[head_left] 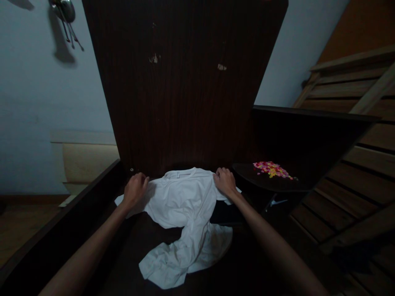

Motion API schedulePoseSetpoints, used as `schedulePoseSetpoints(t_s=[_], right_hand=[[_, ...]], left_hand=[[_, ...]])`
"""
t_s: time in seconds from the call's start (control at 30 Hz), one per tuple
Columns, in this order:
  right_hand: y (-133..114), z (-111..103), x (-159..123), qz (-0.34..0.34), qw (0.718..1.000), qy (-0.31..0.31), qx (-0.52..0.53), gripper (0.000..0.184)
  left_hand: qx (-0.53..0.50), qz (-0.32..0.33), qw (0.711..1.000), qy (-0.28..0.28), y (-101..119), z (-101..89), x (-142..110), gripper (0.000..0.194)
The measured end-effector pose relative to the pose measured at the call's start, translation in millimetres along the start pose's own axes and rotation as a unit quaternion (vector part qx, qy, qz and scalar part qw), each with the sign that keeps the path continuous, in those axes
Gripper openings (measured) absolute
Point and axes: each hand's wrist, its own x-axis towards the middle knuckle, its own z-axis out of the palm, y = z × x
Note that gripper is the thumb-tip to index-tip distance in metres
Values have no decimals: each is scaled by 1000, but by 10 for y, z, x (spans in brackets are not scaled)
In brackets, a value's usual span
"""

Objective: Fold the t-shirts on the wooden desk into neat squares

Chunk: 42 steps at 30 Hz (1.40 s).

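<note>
One small, pale label [178, 175] shows inside the neckline of a white, wrinkled cloth shirt [179, 197], its print too small to read. To the right, below the rounded dark shelf [243, 169], a slender whitish tick-shaped mark [277, 202] stands out against the darkness; whether it is a brand's logo cannot be told. The shirt lies on a dark brown wooden surface [123, 255], its neckline close to a tall, dark brown wooden panel [185, 102] and its lower part twisted and bunched toward the viewer. The left hand [135, 191] rests at the shirt's left shoulder, fingers curled inward and touching the cloth, with a bit of sleeve showing beyond the wrist. The right hand [225, 180] is at the opposite shoulder, knuckles raised and fingers bent down onto the fabric. Each grip is partly closed, but in this dim light I cannot tell whether the cloth is pinched or merely pressed. Beneath the right side of the shirt shows a flat, blackish patch [226, 211], its material unclear. A scatter of small pink, red and yellow pieces [273, 169] lies on the shelf. Two pale, irregular scuffs mark the upright panel.
</note>
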Motion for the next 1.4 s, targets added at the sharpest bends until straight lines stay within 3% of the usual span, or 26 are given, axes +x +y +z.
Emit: schedulePoseSetpoints(t_s=[0.07,0.13,0.27,0.33,0.47,0.53,0.67,0.77,0.87,1.0,1.07,1.13,1.23,1.3,1.4], right_hand=[[7,-129,-153,5,995,-64,74,34],[22,-230,-349,-6,974,-168,149,50],[-8,-262,-760,16,878,-398,264,63],[-66,-198,-905,48,844,-428,321,55],[-196,-59,-1015,92,804,-331,485,35],[-234,-34,-1010,119,764,-265,577,33],[-210,-31,-948,205,646,-159,718,29],[-97,-6,-841,268,607,-89,743,21],[59,17,-701,305,608,-32,733,12],[186,-13,-647,305,631,-79,709,14],[189,-47,-712,290,635,-139,702,24],[177,-81,-813,261,657,-188,682,30],[177,-112,-962,196,754,-206,592,31],[198,-108,-1031,147,812,-226,518,34],[250,-66,-1084,78,844,-258,463,41]], left_hand=[[5,-24,997,-70,42,-86,-265,49],[-1,-45,988,-147,68,-137,-554,57],[-128,-74,954,-262,133,-85,-1034,60],[-208,-84,933,-280,187,0,-1165,60],[-364,-109,894,-235,292,175,-1235,50],[-447,-152,860,-194,332,214,-1221,44],[-610,-267,738,-108,422,153,-1170,20],[-699,-328,632,-57,488,54,-1104,11],[-742,-367,561,-21,512,-28,-1023,19],[-781,-334,527,-8,516,-76,-999,18],[-780,-311,542,-38,525,-58,-1051,12],[-744,-316,583,-80,529,-8,-1129,15],[-677,-325,650,-117,509,103,-1234,26],[-657,-317,669,-141,489,174,-1262,25],[-664,-299,667,-157,495,231,-1231,18]])
